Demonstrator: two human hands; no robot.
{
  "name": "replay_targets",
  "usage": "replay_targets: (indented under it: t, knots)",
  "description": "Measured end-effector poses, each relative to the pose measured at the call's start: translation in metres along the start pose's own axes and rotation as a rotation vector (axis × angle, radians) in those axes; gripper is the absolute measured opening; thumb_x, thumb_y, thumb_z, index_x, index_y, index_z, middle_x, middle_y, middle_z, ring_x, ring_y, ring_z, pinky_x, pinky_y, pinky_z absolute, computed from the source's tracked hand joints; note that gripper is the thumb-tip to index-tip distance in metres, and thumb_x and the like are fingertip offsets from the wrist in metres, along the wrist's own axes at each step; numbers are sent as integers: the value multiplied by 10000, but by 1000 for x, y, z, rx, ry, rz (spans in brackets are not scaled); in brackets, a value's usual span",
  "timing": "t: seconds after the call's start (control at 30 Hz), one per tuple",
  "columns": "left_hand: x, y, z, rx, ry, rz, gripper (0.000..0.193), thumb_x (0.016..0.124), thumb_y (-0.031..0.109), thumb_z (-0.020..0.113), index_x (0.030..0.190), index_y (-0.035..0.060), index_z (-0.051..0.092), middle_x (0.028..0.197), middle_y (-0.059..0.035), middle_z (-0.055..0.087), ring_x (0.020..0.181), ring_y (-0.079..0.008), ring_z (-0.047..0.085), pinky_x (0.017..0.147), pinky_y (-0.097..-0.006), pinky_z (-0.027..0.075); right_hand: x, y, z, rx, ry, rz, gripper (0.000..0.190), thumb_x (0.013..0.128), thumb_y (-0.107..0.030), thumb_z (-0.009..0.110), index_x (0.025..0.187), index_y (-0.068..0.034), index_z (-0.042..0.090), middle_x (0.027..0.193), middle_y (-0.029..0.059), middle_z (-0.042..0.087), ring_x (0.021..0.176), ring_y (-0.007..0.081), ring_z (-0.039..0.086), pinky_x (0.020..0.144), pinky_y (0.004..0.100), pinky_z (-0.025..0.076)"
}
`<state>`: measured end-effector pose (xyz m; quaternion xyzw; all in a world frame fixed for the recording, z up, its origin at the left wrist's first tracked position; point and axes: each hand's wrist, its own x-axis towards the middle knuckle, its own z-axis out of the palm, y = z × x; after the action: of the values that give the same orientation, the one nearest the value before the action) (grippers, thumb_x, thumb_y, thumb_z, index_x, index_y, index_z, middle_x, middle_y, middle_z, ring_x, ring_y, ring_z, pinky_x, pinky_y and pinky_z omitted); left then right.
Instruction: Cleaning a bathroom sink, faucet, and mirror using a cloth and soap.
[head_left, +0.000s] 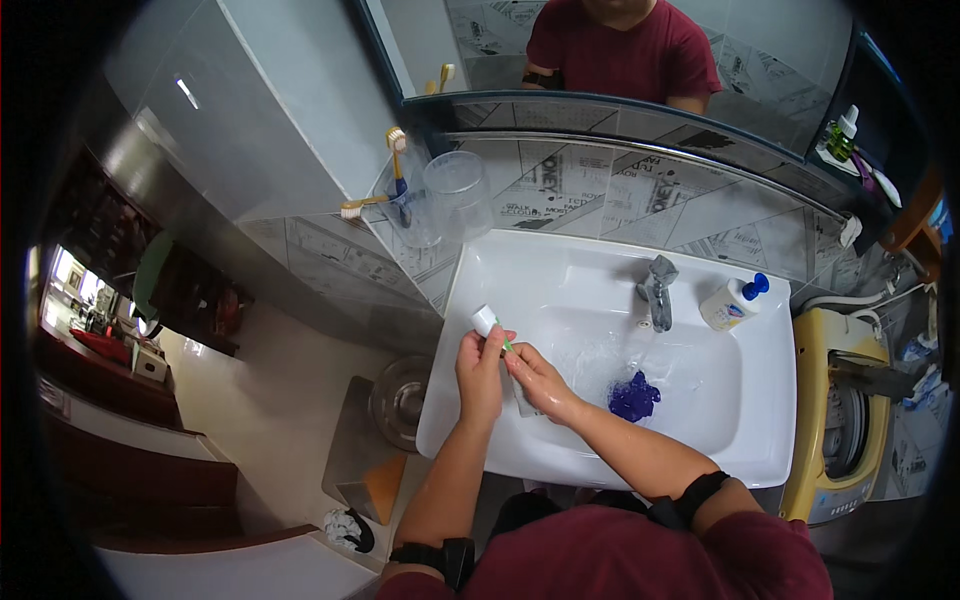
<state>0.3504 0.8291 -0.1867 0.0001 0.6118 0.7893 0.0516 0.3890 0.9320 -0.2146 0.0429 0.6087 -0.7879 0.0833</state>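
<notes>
My left hand grips a white tube with green marks near its cap end. Its white cap sticks out past my fingers toward the upper left. Lower down, my right hand pinches the same tube, hiding much of its middle. Both hands are over the left side of a white washbasin. Water runs from the metal faucet into the bowl. A crumpled dark purple thing, perhaps a cloth, lies wet near that stream.
A pump bottle with a blue head stands on the basin's right rim. Behind the left corner are a clear cup and toothbrushes in another. A mirror hangs above; a yellow washing machine stands right.
</notes>
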Motion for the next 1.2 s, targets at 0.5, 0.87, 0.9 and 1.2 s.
replay_targets:
  t: [0.5,0.87,0.9,1.2]
  knots:
    - [11,-18,-19,-93,118,-51,313,931,252,581,997,-44,503,908,-105,585,827,-152,579,742,-270,476,20,35,12,-131,26,24,406,952,-421,496,1017,-27,568,864,28,526,781,101,464,714,261,412]
    - [63,6,-88,198,-72,-263,309,918,319,580,976,28,496,737,-60,564,632,-142,566,541,-276,470,-73,126,-80,-1076,240,129,612,795,-379,670,1291,-73,485,1322,207,459,1205,368,439,1029,430,353]
    - [55,0,-91,202,-73,-262,309,918,319,580,976,28,496,737,-60,564,632,-142,566,541,-276,470,-80,115,-87,-1285,369,133,624,779,-384,680,1290,-80,489,1353,196,421,1207,386,432,1032,432,350]
    - [23,-7,-115,109,0,-547,408,912,402,567,1020,11,525,846,-108,579,635,-185,571,510,-308,475,-89,134,-171,-1340,176,531,526,709,-323,744,1157,-127,551,1169,148,528,1173,333,476,882,458,475]
